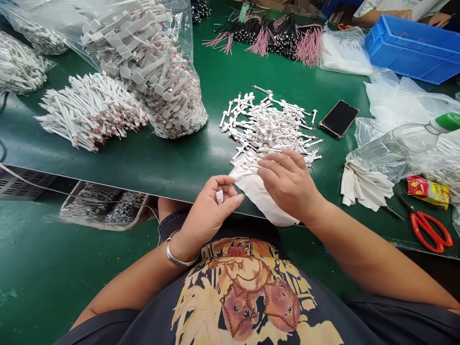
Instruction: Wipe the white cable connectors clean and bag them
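Observation:
In front of my body, my left hand (212, 206) has its fingers curled around a short white cable with a USB plug (219, 194), whose metal end points up. My right hand (289, 184) hovers palm down over the near edge of a loose pile of short white USB cables (273, 122). Its fingers are bent slightly and partly apart, the tips close to a few cables lying on a white cloth (268, 199). Whether those fingertips touch a cable is hidden. The cloth lies at the table's front edge, under my right hand.
At left are a big clear bag of white connectors (168, 81) and a stack of white cables (93, 110). At right lie a phone (339, 119), a plastic bottle (395, 143), red-handled scissors (431, 230) and a blue bin (413, 48). Black-and-pink wire bundles (266, 36) lie behind.

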`<act>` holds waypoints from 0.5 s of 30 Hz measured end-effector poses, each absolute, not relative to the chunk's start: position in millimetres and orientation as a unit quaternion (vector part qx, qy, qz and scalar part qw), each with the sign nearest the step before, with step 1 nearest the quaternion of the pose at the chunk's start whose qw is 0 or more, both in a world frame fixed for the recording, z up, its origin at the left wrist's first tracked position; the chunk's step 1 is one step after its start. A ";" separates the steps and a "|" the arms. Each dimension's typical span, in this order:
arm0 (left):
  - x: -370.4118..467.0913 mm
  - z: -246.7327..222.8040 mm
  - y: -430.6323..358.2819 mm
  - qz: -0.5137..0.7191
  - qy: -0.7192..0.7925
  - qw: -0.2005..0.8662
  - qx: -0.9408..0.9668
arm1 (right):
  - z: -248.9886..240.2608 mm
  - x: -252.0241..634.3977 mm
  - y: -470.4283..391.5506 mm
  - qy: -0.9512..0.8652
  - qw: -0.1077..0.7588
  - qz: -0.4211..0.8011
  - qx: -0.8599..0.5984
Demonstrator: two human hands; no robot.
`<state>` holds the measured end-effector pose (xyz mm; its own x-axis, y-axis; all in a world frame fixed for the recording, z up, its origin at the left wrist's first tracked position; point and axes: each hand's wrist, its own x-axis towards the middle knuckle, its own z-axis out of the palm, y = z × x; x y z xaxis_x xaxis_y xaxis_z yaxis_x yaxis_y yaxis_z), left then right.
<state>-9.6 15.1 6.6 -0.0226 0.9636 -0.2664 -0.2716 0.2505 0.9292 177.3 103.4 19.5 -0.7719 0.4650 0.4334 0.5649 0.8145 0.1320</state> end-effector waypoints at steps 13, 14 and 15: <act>-19.9 14.0 11.8 0.484 0.489 0.570 0.450 | 26.1 187.7 53.4 -0.915 0.348 -0.071 -0.192; -20.1 13.9 11.1 0.484 0.492 0.561 0.457 | 24.8 188.3 52.2 -0.908 0.360 -0.045 -0.210; -20.2 13.5 10.7 0.485 0.495 0.555 0.460 | 23.5 188.8 51.2 -0.900 0.371 -0.019 -0.229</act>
